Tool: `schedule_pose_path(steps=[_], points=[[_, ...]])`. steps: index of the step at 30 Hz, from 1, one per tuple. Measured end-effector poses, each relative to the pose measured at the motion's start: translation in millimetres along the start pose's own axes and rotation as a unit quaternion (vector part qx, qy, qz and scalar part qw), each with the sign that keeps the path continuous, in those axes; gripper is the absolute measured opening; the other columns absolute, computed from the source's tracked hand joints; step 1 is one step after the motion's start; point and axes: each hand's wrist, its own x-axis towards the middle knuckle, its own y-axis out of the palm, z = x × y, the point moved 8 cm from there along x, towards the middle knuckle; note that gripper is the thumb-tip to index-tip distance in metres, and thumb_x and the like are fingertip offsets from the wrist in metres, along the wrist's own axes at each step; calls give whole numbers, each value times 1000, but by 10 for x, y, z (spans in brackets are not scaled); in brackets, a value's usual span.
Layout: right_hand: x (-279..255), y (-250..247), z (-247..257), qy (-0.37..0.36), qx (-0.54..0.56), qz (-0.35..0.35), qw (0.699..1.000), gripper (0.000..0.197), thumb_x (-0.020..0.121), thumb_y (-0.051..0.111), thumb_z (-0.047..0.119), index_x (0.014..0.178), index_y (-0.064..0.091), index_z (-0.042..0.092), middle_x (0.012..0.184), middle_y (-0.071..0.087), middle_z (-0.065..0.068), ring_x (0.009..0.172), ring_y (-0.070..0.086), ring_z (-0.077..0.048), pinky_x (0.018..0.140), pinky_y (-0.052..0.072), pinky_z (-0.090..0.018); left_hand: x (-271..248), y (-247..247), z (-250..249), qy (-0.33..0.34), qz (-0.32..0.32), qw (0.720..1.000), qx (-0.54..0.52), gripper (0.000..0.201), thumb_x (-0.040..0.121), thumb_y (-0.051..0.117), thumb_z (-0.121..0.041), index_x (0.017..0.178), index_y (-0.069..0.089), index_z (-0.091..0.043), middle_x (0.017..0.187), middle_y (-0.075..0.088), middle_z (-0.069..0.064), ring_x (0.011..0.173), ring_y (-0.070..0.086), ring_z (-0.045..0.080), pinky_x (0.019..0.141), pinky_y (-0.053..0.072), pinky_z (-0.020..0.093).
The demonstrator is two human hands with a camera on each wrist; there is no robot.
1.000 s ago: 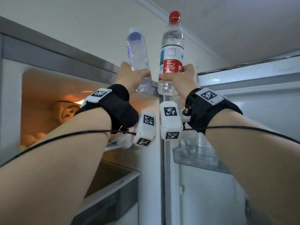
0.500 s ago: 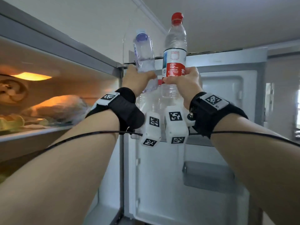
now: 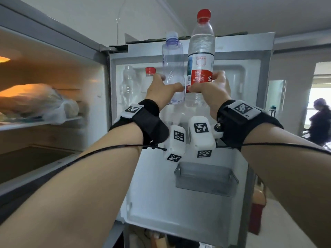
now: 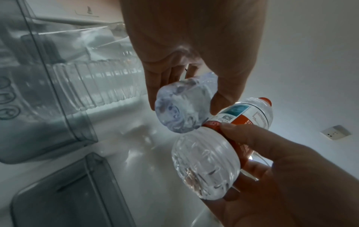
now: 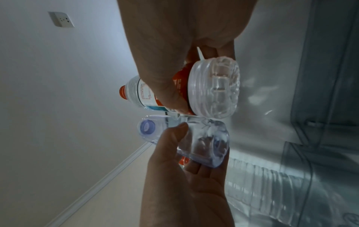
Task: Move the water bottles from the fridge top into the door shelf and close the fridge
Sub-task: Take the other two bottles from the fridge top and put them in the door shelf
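Note:
My left hand (image 3: 163,86) grips a clear bottle with a purple cap (image 3: 172,67) around its lower half, upright. Beside it my right hand (image 3: 213,85) grips a taller bottle with a red cap and red-and-white label (image 3: 201,51). Both bottles are held side by side in front of the upper part of the open fridge door (image 3: 250,158). In the wrist views their bases show from below: the purple-cap bottle (image 4: 182,107), the red-label bottle (image 5: 213,87). Other bottles, one red-capped (image 3: 149,76), stand in the door's top shelf behind my left hand.
A small grey door bin (image 3: 206,178) hangs lower on the door. The lit fridge compartment at left holds a plastic bag (image 3: 44,102) on a shelf. A person (image 3: 320,120) stands in the room at far right. A red object (image 3: 256,217) lies beyond the door.
My view has swung right from the fridge top to the open door. Both hands have carried their bottles off the fridge top and now hold them before the door's upper shelf.

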Motion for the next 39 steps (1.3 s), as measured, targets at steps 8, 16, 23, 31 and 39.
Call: schedule_pose_path(steps=[8,16,23,31,39], points=[[40,-13,-209,9,-28,8,1000,64,68,77,7,119,41,17,104,63,-3,89,64,-17,85,55,-36,-13,150,235,-28,23,999,7,69,64,70,-24,124,36,-17,125,50,15,113,58,35,94,53,49],[85,-98,-380,17,-39,3,999,60,70,74,5,119,42,17,98,60,1,90,63,-16,83,54,-34,36,346,516,-44,54,997,27,67,70,71,-17,126,35,-12,128,51,18,114,57,33,94,50,42],[114,-312,-479,19,-32,-32,999,66,69,74,1,124,40,12,112,61,-5,99,62,-20,80,52,-32,89,537,725,-48,102,993,34,68,77,73,-10,132,32,-10,128,60,21,105,57,26,67,39,22],[119,-367,-676,35,-43,-53,997,76,57,79,2,123,43,13,111,64,-6,101,65,-26,91,57,-45,159,668,752,-39,135,961,237,47,68,79,-18,104,50,-8,96,53,4,91,52,23,74,49,33],[158,-373,-756,45,-95,-36,994,73,63,81,2,124,41,10,115,62,-7,103,63,-27,94,54,-45,124,695,713,-31,152,964,215,43,78,73,-26,113,62,-4,100,61,7,91,57,24,69,44,26]])
